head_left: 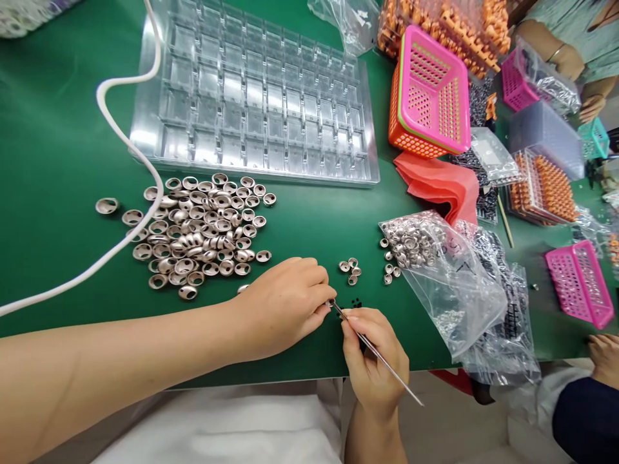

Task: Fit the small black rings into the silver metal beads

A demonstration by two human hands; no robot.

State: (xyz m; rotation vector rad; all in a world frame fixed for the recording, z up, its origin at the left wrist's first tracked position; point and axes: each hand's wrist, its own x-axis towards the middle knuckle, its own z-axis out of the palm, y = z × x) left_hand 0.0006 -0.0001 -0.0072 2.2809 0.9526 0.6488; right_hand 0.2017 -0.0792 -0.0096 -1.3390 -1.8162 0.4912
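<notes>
My left hand (285, 303) is closed, pinching a small silvery metal piece (330, 302) in its fingertips. The fingers cover most of that piece, which resembles the metal rings nearby. In my right hand (376, 354) is a thin metal rod-like tool (387, 365), slanting from the lower right up to the piece. Its tip meets or almost meets the pinched part; which of the two I cannot tell. Just beyond my right fingertips lie tiny black bits (356, 302). A few metal rings (351, 269) rest behind them. Left of these spreads a big pile of hollow metal rings (203, 225).
A clear compartment tray (375, 175) lies at the back, with a white cable (104, 96) crossing the left side. To the right are a plastic bag of rings (411, 241), a red cloth (449, 187) and stacked baskets (464, 103). Other people's hands (604, 357) show at the far right.
</notes>
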